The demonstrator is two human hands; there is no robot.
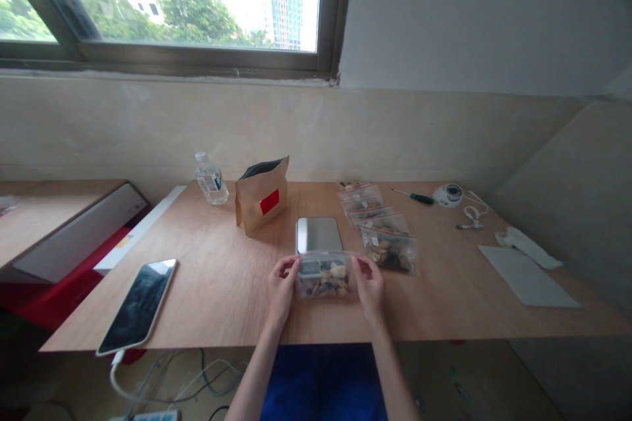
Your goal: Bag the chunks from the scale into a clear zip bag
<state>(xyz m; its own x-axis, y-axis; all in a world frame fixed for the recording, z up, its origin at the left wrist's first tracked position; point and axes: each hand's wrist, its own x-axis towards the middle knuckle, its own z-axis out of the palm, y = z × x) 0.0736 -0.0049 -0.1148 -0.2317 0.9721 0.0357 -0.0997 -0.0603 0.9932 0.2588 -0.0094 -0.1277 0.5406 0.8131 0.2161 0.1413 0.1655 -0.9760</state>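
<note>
A clear zip bag [324,276] filled with brown and pale pieces lies on the wooden table [222,289], just in front of a small metal scale [318,234]. My left hand [281,288] pinches the bag's upper left corner. My right hand [369,284] pinches its upper right corner, near the red zip strip. Both hands have their fingers closed on the bag's top edge.
Several filled zip bags [380,230] lie in a row to the right of the scale. An open brown paper pouch [261,196], a water bottle [210,179], a phone [139,304] on a cable, a screwdriver [415,196], a small camera [448,195] and white paper [527,279] also sit on the table.
</note>
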